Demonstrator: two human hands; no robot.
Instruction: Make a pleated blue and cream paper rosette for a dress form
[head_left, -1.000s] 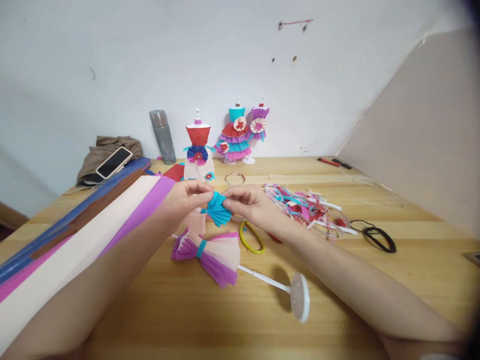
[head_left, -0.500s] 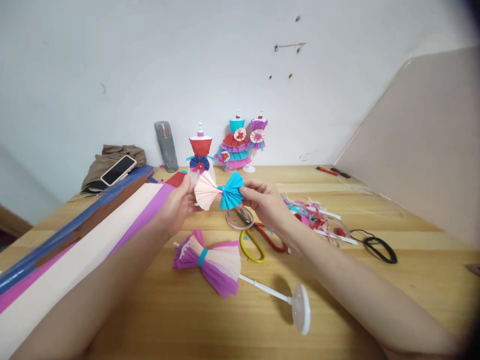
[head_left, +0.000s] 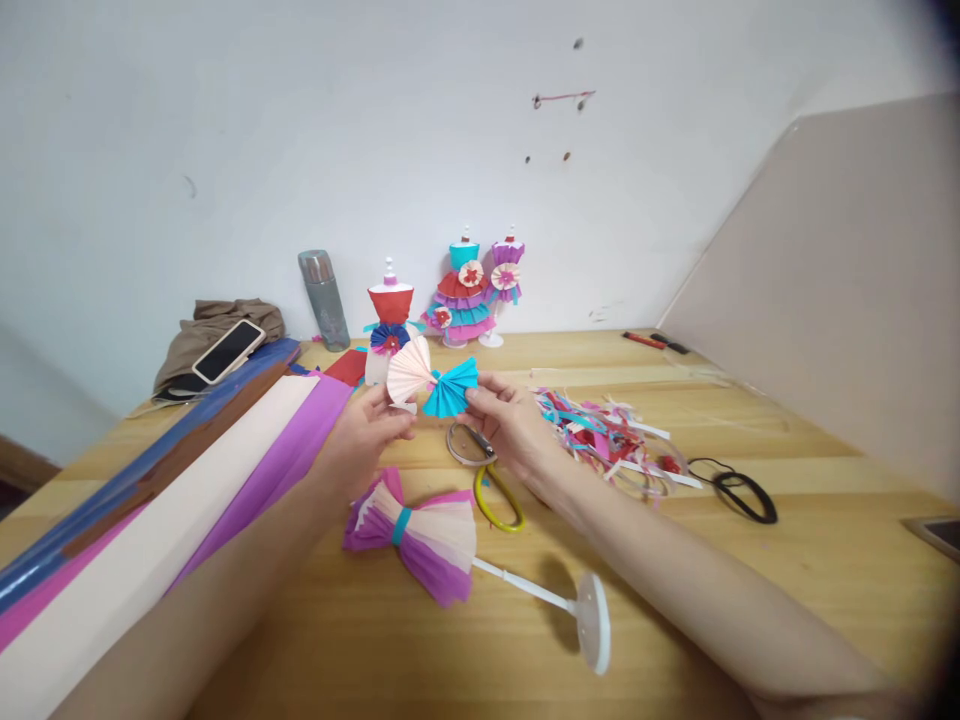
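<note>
A pleated paper bow (head_left: 452,388) has one pale pink fan and one turquoise fan, joined by a small pink tie. My right hand (head_left: 517,420) pinches the turquoise fan's outer end between thumb and fingers. At the lower edge of the pink fan is my left hand (head_left: 364,425), thumb and fingers apart; whether it touches the paper is hard to see. Below, a small dress stand (head_left: 525,583) lies on its side, wearing a purple and pale pink crepe-paper dress (head_left: 427,540) with a turquoise waistband. Scissors with a yellow handle (head_left: 499,505) lie partly hidden behind my right hand.
Several dressed stands (head_left: 465,290) are by the wall, near a grey flask (head_left: 324,300). Crepe-paper sheets (head_left: 247,480) run along the left, beside a phone (head_left: 229,350) on brown cloth. Paper scraps (head_left: 607,435) and a black hair tie (head_left: 745,497) lie right.
The bow has tilted, its pink fan higher and its turquoise fan lower. My left hand has slipped down from the pink fan and its grip has loosened. The view has shifted slightly.
</note>
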